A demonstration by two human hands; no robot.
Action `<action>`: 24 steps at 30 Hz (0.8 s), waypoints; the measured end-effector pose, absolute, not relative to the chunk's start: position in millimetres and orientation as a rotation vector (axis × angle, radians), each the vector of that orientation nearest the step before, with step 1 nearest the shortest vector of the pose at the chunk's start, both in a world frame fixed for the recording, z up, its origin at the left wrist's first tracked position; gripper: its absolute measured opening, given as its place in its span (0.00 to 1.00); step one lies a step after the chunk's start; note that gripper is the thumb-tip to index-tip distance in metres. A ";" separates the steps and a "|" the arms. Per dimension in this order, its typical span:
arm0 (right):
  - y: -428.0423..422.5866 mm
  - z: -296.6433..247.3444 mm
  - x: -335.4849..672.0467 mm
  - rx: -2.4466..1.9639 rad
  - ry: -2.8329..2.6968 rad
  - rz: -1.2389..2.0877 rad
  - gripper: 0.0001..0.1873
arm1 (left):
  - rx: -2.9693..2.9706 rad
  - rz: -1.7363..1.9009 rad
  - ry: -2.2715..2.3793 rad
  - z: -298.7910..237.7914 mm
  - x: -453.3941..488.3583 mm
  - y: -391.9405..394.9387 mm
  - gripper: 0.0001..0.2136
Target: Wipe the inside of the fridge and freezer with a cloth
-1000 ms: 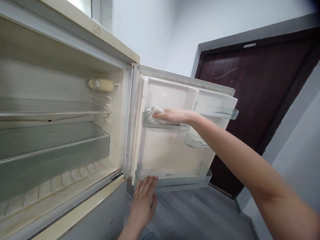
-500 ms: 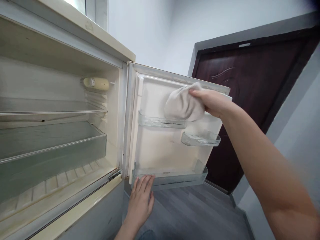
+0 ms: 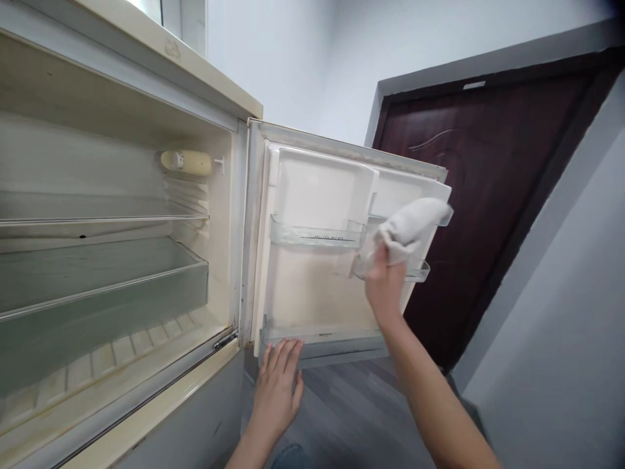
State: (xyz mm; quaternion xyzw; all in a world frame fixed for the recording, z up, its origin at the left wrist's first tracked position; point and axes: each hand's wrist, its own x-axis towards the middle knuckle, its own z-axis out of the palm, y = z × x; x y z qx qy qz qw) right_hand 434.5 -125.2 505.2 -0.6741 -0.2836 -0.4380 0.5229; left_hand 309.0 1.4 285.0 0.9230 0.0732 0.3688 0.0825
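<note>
My right hand (image 3: pixel 387 283) is closed on a white cloth (image 3: pixel 415 221), blurred by motion, in front of the right part of the open fridge door (image 3: pixel 312 286). The cloth hides part of the small door shelf (image 3: pixel 418 271) and the shelf above it. My left hand (image 3: pixel 279 378) rests with fingers stretched out against the front of the clear bottom door shelf (image 3: pixel 342 350), near the hinge side. A clear upper door shelf (image 3: pixel 317 233) sits on the door's left half.
The fridge interior (image 3: pixel 117 150) opens on the left, with a glass shelf (image 3: pixel 97 207), a clear drawer (image 3: pixel 112 296) and a yellowed lamp housing (image 3: pixel 188 163). Behind the fridge door stands a dark red room door (image 3: pixel 483 143). Grey floor (image 3: pixel 342 404) shows below.
My right hand has moved the cloth right and down from the door's upper middle, uncovering the upper left shelf's end. My left hand stays on the bottom shelf.
</note>
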 end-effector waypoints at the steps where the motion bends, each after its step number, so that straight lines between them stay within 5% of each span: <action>1: -114.1 501.3 437.4 -1.682 -0.721 -1.033 0.28 | 2.753 1.102 0.222 284.7 308.7 1.1 0.26; 12: -57.5 488.2 418.1 -1.942 -0.636 -1.283 0.37 | 2.743 1.047 0.228 283.8 309.4 2.2 0.25; 24: -13.8 505.5 370.8 -2.075 -1.339 -1.072 0.37 | 2.747 1.130 0.189 283.8 307.2 3.4 0.25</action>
